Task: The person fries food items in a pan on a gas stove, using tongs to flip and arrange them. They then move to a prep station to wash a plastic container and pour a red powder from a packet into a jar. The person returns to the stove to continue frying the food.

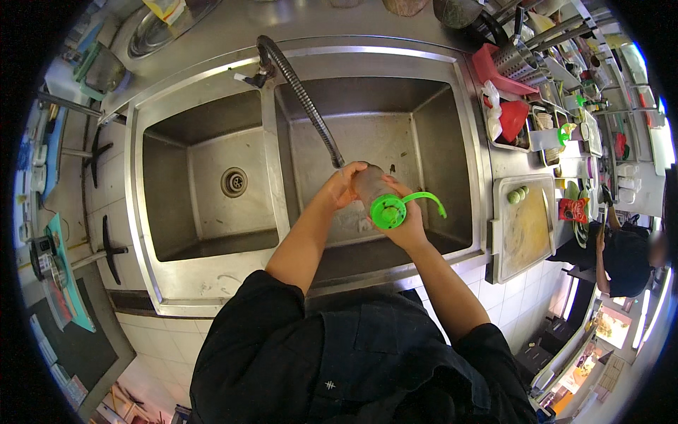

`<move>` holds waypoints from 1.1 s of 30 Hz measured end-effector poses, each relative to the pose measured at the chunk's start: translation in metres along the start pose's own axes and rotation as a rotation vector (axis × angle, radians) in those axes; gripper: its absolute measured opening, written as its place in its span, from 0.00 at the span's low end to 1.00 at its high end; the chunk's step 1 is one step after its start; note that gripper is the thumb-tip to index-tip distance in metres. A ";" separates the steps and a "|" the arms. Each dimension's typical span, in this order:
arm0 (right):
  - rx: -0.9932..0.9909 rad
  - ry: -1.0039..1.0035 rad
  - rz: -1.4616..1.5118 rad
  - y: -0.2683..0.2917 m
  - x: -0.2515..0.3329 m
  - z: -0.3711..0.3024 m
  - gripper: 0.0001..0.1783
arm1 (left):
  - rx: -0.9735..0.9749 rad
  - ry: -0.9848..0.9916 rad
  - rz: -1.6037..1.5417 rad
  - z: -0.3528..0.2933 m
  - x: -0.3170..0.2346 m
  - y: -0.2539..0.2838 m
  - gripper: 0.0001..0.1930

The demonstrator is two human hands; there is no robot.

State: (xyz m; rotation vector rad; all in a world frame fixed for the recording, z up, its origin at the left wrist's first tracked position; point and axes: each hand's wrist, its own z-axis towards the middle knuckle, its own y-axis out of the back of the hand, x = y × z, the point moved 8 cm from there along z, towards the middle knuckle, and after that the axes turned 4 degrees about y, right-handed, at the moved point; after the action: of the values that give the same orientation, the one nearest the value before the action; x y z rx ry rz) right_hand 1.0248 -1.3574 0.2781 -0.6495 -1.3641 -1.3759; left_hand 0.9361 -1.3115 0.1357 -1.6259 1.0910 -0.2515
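Bottle in both hands, contents unclear

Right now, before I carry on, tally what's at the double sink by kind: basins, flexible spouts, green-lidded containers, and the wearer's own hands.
Basins: 2 (left basin, right basin)
Flexible spout: 1
Green-lidded container: 1
Wearer's hands: 2 (left hand, right hand)
Total: 6

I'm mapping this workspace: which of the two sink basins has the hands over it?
The right basin, the wider one: left hand and right hand hold a green-capped bottle over it. The left basin shows a round drain and no hands.
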 end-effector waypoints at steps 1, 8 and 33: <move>-0.011 0.020 0.000 -0.002 0.001 0.000 0.42 | 0.107 -0.093 -0.040 0.001 -0.005 -0.007 0.18; -0.100 -0.012 0.004 -0.009 0.016 0.007 0.42 | 0.068 -0.254 -0.397 -0.010 -0.006 -0.011 0.21; -0.017 -0.438 -0.045 0.027 -0.025 -0.031 0.37 | 0.006 -0.280 1.117 -0.045 0.014 -0.046 0.42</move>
State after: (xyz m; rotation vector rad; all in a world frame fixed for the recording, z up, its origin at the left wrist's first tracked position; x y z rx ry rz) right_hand 1.0658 -1.3736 0.2591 -0.9774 -1.7184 -1.3287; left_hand 0.9380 -1.3537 0.1863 -0.8067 1.5798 0.6813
